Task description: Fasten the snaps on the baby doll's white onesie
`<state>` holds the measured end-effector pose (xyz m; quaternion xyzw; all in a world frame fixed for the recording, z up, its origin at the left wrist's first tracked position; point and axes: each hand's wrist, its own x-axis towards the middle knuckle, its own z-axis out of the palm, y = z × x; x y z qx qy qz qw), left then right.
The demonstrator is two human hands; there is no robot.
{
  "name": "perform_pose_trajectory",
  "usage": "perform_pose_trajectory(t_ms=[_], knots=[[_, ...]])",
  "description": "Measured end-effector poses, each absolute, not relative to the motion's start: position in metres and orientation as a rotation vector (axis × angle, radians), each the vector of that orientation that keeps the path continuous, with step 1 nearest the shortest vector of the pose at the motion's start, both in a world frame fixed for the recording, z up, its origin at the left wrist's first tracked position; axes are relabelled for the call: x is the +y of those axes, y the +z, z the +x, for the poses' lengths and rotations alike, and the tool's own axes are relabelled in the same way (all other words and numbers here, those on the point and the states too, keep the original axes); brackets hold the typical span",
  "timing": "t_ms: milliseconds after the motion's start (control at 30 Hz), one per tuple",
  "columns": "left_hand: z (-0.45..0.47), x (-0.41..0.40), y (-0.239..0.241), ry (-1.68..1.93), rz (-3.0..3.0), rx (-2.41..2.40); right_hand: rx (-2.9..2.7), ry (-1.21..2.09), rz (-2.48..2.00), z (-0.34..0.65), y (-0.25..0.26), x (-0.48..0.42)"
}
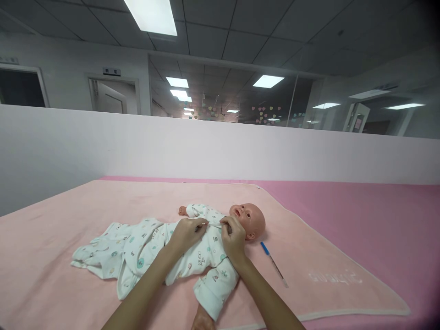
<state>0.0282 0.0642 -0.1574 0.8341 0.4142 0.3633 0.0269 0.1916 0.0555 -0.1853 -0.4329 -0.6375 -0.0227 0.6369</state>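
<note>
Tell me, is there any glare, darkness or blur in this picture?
In the head view, the large ceiling light glares plain white; in the head view, the right-hand corners fall dark; also in the head view, the doll's head, left hand and right hand look fairly clear, but the pale lettering is faint.

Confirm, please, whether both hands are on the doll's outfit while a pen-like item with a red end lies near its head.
Almost: the head view shows a blue end, not red, on the pen-like item near the doll's head. The left hand and right hand are on the outfit.
</note>
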Motion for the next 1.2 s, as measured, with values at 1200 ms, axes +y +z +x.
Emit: perform_pose_trajectory(t_ms=[1200], knots=[[0.0283,0.0603,-0.1496,1.053,2.317,1.018,-1.462,-0.164,-1.028,0.1952,-0.1852,0.0549]])
